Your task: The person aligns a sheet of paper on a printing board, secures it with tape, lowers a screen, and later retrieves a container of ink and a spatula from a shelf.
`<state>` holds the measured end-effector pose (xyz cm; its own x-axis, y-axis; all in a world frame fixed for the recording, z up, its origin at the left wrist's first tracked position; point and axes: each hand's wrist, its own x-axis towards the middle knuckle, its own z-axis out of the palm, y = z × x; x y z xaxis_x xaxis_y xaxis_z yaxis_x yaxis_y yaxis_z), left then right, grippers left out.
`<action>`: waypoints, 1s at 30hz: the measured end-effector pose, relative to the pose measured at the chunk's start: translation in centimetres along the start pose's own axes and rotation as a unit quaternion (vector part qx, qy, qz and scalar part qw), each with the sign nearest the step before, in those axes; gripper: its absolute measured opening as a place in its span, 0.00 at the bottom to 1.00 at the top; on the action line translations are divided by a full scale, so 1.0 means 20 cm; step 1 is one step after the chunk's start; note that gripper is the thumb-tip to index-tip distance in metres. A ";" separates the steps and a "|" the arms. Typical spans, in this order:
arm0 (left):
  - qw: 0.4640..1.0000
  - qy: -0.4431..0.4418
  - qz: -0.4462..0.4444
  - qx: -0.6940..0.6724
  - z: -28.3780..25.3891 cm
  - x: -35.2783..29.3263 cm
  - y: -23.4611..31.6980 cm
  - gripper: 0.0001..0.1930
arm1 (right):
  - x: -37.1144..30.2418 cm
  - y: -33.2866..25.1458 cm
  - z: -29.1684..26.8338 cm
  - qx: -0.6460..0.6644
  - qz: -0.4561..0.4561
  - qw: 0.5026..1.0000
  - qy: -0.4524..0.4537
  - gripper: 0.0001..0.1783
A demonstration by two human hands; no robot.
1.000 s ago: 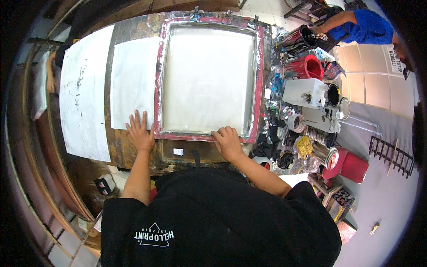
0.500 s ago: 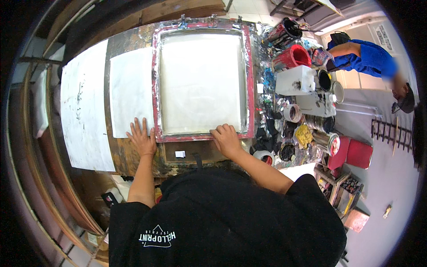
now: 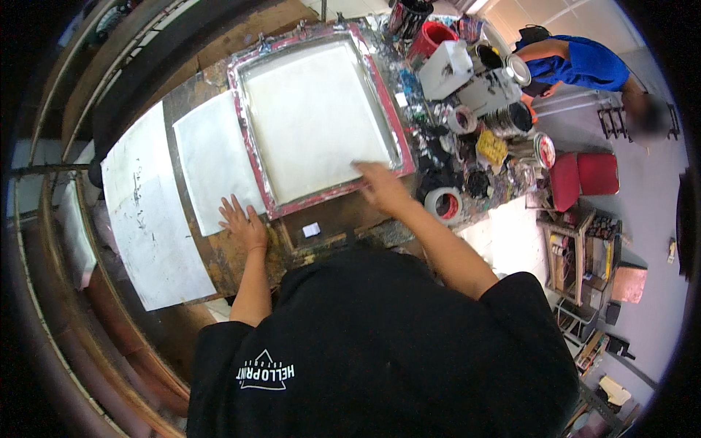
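Observation:
A screen printing frame [image 3: 257, 165] with red-stained rails and a pale mesh [image 3: 314, 117] lies on the worktable. My right hand [image 3: 383, 190] is at its near rail, toward the right corner. The fingers reach over the rail onto the mesh side, slightly blurred, while the thumb stays on the outer side. Left of the frame is a white sheet [image 3: 212, 160]. My left hand [image 3: 247, 228] rests with fingers spread at that sheet's near right corner, partly on the table, holding nothing. Clamps [image 3: 301, 31] show along the frame's far side.
A larger ink-marked sheet [image 3: 150, 212] lies at far left. Ink cans, a white jug [image 3: 445, 71], a red bucket [image 3: 431, 40], a tape roll [image 3: 443, 205] and a yellow sponge-like item [image 3: 491, 148] crowd the right. A person in blue [image 3: 584, 66] is beyond them. A small white piece [image 3: 312, 230] lies nearby.
The whole view has turned and shifted, so the table appears tilted. My right fingers reach slightly farther over the near rail. My left hand stays spread by the sheet's corner. The person in blue has bent lower.

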<state>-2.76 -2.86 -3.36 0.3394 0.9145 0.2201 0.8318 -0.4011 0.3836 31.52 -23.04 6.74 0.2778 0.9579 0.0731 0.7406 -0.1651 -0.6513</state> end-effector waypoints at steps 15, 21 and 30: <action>0.901 -0.280 0.331 -0.006 -0.16 0.10 0.70 0.29 | -0.58 0.00 0.13 -0.046 0.282 0.944 0.166 0.25; 0.924 -0.189 0.330 -0.042 -0.17 0.07 0.62 0.25 | -0.63 0.04 0.11 -0.052 0.277 0.938 0.199 0.32; 0.975 -0.178 0.020 -0.133 -0.46 -0.15 0.26 0.19 | -0.58 0.21 0.13 -0.118 0.335 0.923 0.145 0.29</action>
<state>-3.58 -8.13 6.21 0.5393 0.8394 -0.0676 0.6873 -0.3923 0.6113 29.84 -34.16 1.23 0.8488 0.5245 -0.0658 0.4463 -0.7777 -0.4427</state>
